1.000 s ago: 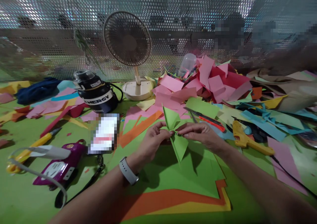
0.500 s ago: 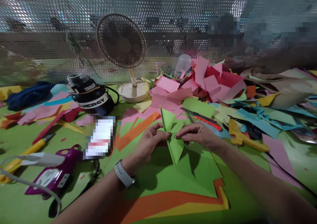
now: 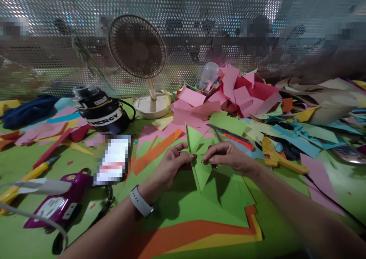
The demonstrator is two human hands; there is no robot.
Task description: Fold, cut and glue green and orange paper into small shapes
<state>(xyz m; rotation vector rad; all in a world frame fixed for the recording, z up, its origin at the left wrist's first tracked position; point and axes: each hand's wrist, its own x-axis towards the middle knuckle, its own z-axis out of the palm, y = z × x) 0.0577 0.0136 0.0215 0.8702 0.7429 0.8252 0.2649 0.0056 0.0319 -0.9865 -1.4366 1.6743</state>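
Observation:
A folded light-green paper piece (image 3: 201,171) with pointed ends is held up over green sheets (image 3: 188,209). My left hand (image 3: 174,163) pinches it near its middle from the left, thumb against the fold. From the right, my right hand (image 3: 225,156) has its thumb and fingertips closed on the same paper, close to the left fingertips. Under the green sheets, orange paper (image 3: 183,232) and yellow paper (image 3: 217,242) stick out toward me. Orange strips (image 3: 156,152) lie just left of the hands.
Behind are a fan (image 3: 153,105), a black bottle (image 3: 104,116) and heaped pink paper (image 3: 197,112). At right lie a red-and-black cutter (image 3: 240,140) and yellow glue gun (image 3: 276,158). Left are a phone (image 3: 114,160), purple device (image 3: 61,200) and yellow-handled tool (image 3: 34,173).
The whole view has shifted slightly, so the objects appear a little further left. Both hands keep their grip on the green paper, with the right fingertips slightly lower.

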